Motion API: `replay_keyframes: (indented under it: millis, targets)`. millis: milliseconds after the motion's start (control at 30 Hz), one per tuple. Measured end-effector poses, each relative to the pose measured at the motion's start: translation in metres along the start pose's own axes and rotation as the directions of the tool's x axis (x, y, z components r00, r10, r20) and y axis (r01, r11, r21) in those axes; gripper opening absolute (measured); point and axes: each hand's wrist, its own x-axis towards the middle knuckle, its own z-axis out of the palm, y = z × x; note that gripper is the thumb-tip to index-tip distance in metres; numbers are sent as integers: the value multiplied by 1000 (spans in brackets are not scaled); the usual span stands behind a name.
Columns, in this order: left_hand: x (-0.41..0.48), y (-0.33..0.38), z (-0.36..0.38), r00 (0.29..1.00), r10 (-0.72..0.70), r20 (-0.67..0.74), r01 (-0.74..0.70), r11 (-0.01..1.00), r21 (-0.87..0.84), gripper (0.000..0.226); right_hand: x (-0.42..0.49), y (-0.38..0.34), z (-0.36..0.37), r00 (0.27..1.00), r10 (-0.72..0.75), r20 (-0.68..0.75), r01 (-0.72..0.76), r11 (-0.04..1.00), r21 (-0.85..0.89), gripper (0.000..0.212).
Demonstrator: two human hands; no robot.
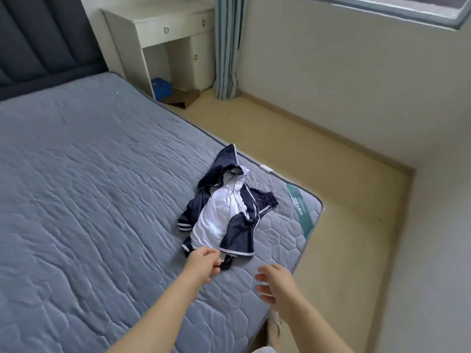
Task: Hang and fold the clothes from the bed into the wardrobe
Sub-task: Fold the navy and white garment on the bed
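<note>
One jacket (219,215), long axis pointed away | near hem (235,251) pinched by left hand (202,261) | right hand (275,284) held spread, empty, just beside hem.

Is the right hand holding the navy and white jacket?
No, the right hand hovers open above the mattress, clear of the jacket; only the left hand pinches its hem.

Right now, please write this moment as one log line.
left hand: pinches navy-and-white jacket hem | right hand: open | jacket: crumpled near mattress corner
</note>
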Motion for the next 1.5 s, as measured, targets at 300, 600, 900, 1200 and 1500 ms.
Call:
replay_keyframes:
  millis: [300,600,900,1200,1500]
  targets:
    - [102,45,41,951,-211,-226,144,948,-282,8,143,-99,2,969,109,219,-24,934,-357,13]
    - [194,28,87,844,-467,-264,377,866,-328,11,265,-117,-6,927,291,237,-107,809,-578,15]
    - [282,-35,125,931,-275,-240,352,852,389,45,344,-85,-13,904,369,217,-164,767,-621,11]
    - [390,-65,118,893,-218,-394,427,688,587,45,408,-53,-11,902,395,175,-204,748,-632,12]
    - [332,-52,108,835,-193,-516,204,978,-37,24,390,-65,13,911,342,229,-166,815,-555,14]
